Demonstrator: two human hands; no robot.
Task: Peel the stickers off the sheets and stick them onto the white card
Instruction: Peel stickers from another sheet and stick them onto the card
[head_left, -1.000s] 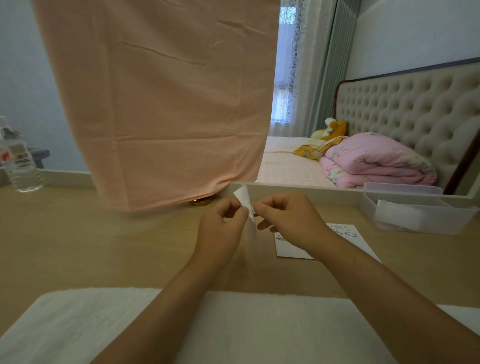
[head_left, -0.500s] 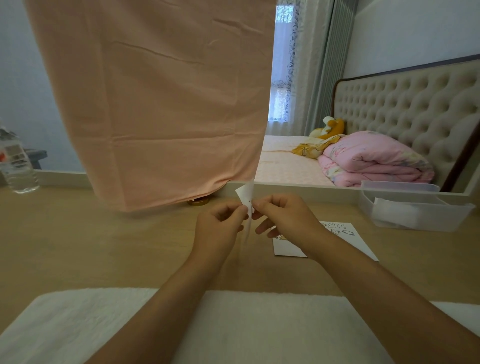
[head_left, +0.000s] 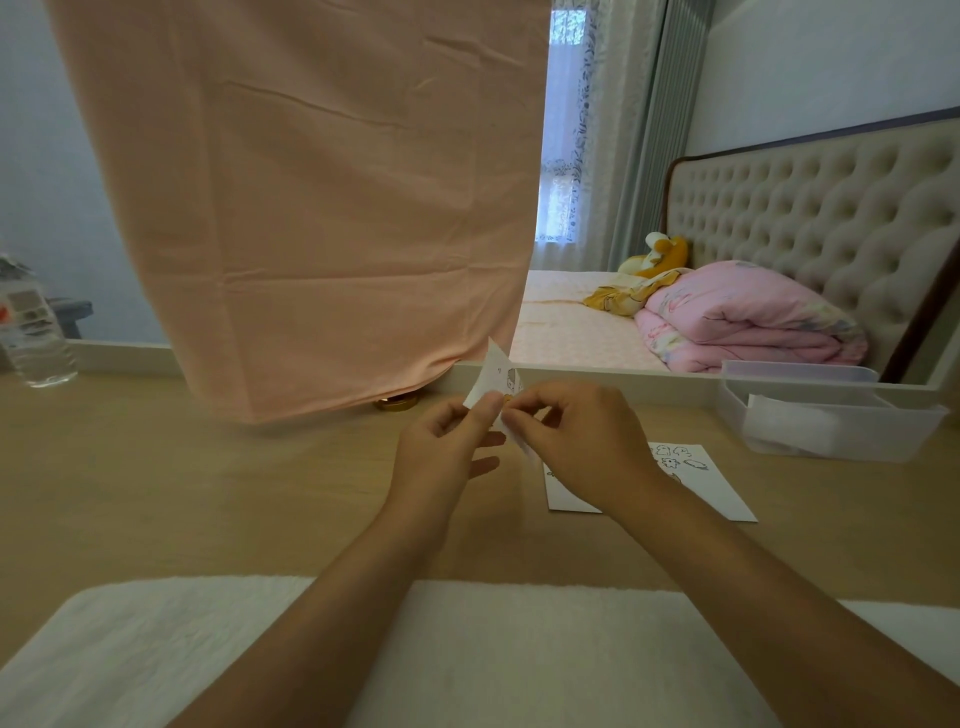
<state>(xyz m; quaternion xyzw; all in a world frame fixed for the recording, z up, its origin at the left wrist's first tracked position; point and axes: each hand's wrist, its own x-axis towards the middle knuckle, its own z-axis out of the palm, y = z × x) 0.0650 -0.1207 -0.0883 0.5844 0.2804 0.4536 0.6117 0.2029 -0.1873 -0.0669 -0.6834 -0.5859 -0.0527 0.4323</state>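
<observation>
— What's lying nearest?
— A white towel (head_left: 467, 649), along the desk's (head_left: 208, 493) near edge.
— And the hands?
— The left hand (head_left: 441, 452) is pinching the sticker sheet (head_left: 496, 371), holding it above mid-desk. The right hand (head_left: 582, 447) is pinching it too.
— The white card (head_left: 717, 493)?
— Lying flat, right of centre, partly under the right wrist.
— Farther back?
— A clear box (head_left: 831, 431) is sitting at the far right edge.

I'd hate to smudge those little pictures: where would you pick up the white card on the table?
Take the white card by its bare near-right corner, probably coming from the right. It lies flat on the table, its stickers sit at the far end, and the right hand covers its left side.
</observation>
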